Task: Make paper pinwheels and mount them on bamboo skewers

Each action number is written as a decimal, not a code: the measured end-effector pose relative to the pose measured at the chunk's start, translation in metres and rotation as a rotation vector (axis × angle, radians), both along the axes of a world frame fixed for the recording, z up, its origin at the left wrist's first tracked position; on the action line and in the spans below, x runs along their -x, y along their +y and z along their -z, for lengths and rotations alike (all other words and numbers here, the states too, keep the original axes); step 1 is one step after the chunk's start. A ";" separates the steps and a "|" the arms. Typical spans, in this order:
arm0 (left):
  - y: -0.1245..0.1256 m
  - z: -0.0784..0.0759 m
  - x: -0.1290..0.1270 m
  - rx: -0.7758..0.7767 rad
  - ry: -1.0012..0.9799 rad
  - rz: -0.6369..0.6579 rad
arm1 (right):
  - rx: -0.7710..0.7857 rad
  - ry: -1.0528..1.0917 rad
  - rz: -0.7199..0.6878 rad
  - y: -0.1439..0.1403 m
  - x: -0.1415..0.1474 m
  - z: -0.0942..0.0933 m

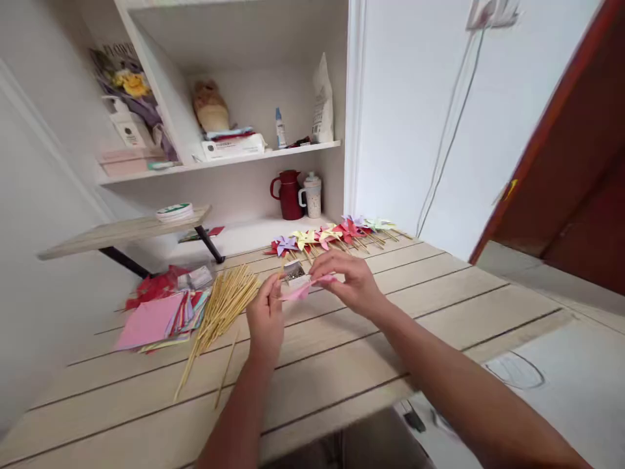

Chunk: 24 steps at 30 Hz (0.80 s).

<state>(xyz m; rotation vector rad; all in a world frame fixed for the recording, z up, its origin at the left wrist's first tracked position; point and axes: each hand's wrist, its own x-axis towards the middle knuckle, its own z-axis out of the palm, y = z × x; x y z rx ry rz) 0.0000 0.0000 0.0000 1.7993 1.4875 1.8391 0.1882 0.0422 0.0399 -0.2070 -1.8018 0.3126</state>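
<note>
Pink paper (303, 287) is pinched between the left hand (266, 314) and the right hand (347, 279) above the counter (439, 286), not yet on a stick. Finished pinwheels (332, 236) lie behind in a row; many bamboo sticks (219, 309) and paper sheets (159, 319) remain unused.

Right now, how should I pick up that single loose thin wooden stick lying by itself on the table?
Pinch the single loose thin wooden stick near its middle, coming straight down from above. It lies flat on the pale plank table, apart from the bundle of sticks, so its length is clear on both sides.
</note>
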 end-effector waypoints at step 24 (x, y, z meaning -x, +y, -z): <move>-0.003 0.002 0.000 -0.363 0.223 -0.240 | -0.173 -0.116 0.041 -0.010 0.015 -0.004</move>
